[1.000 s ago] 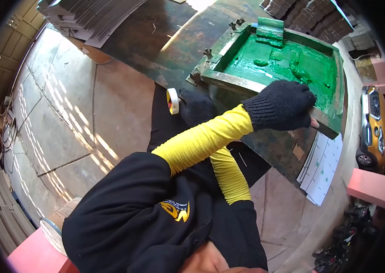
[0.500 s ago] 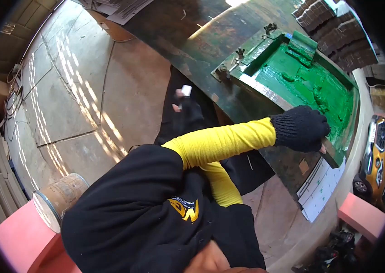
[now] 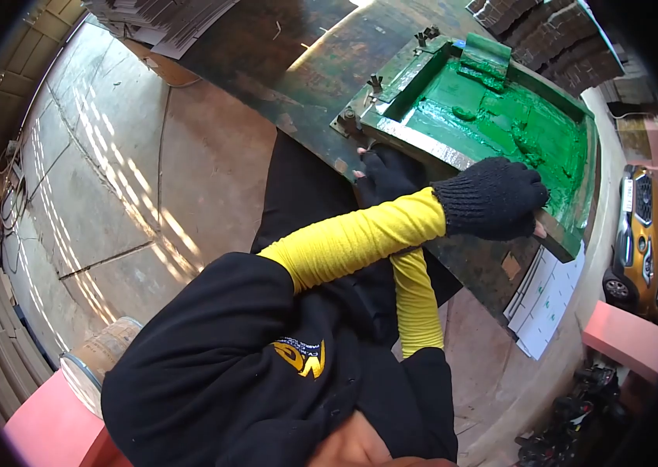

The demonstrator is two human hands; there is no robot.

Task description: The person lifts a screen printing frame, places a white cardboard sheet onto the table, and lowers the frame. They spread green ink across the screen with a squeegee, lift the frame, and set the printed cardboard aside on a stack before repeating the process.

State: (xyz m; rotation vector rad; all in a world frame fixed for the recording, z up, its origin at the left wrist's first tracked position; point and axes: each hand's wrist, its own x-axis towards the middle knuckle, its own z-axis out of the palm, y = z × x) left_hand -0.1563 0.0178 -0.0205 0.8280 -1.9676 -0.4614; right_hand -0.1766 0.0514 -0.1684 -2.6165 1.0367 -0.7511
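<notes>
Ink frame (image 3: 420, 142): right hand (image 3: 388, 173) now joins left hand (image 3: 494, 198) there.
Tape out of view; left grips rim, right's hold unclear.

Single head-worn view, close above hands (image 3: 491, 197), facing forward-down.

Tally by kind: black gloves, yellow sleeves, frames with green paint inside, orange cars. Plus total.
Black gloves: 2
Yellow sleeves: 2
Frame with green paint: 1
Orange car: 1
Total: 6
</notes>
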